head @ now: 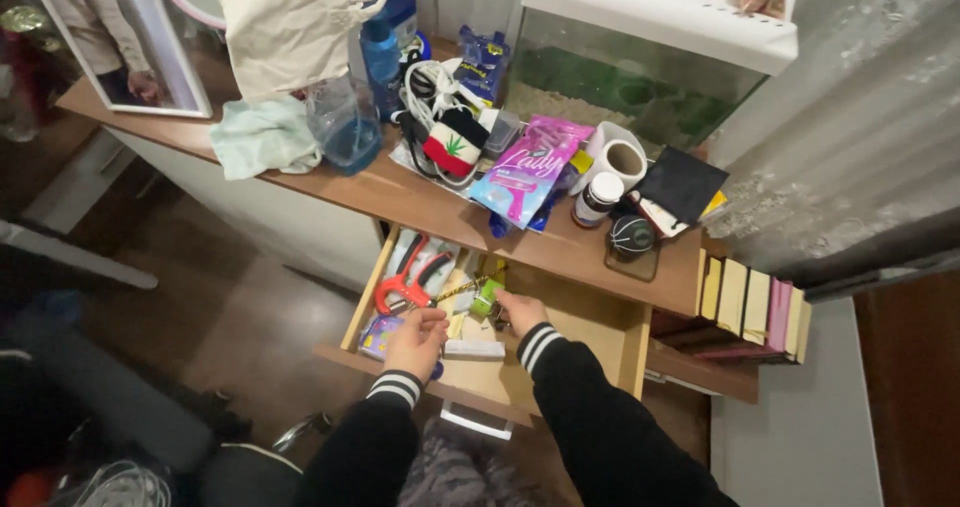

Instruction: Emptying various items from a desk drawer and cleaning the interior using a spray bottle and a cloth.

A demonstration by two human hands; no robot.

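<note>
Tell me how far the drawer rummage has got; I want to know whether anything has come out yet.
Done: the drawer is pulled open under the cluttered desk top. In hand: the left hand and right hand are both down among its contents, by the red-handled pliers and a small green thing. What either holds is too small to tell. Left: everything visible lies inside; nothing is lifted clear.
</note>
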